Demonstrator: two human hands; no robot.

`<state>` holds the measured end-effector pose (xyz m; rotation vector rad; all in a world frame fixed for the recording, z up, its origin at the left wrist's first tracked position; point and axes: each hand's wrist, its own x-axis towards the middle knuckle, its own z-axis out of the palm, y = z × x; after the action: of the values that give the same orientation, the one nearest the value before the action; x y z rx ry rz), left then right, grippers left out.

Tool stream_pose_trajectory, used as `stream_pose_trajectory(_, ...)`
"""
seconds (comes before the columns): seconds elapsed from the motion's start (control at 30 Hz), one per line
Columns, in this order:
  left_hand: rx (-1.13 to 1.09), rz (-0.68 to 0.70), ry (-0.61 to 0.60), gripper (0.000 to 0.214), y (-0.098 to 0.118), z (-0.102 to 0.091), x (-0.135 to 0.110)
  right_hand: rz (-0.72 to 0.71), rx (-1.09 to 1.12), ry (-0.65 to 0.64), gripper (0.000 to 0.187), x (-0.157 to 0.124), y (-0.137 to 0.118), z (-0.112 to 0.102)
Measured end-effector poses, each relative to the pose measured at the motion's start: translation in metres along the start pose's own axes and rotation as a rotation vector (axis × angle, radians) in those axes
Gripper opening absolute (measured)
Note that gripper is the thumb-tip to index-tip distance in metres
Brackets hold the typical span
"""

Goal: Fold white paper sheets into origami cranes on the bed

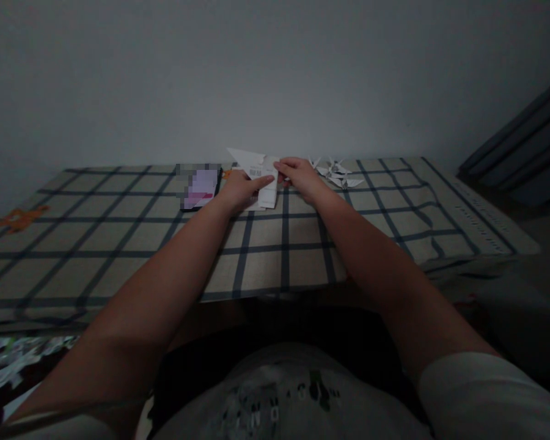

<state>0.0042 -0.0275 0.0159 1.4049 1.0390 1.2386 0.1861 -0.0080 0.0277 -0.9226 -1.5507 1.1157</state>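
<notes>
In the head view, a folded sheet of white printed paper (pixel 268 194) is held just above the table between my two hands. It has a pointed flap sticking out to the upper left and a straight strip hanging down. My left hand (pixel 242 188) pinches it from the left, thumb on top. The fingertips of my right hand (pixel 297 174) grip its right edge. Under my left hand, part of another pale sheet shows on the cloth. Several folded paper cranes (pixel 339 174) lie just right of my right hand.
A checked tablecloth (pixel 261 263) covers the table, which stands against a grey wall. A tablet or phone (pixel 200 188) with a lit, blurred screen lies left of my hands. An orange cut-out shape (pixel 22 218) is at the far left. Paper scraps (pixel 13 360) lie below the table's left front.
</notes>
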Motion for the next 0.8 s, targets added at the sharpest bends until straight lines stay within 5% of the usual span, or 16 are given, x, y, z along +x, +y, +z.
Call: stream_pose_trajectory(0.8, 0.001, 0.068, 0.013, 0.04, -0.0024, -0.0002, 0.0004, 0.029, 0.059, 0.038, 0.023, 0.0016, 0.0008, 0.0003)
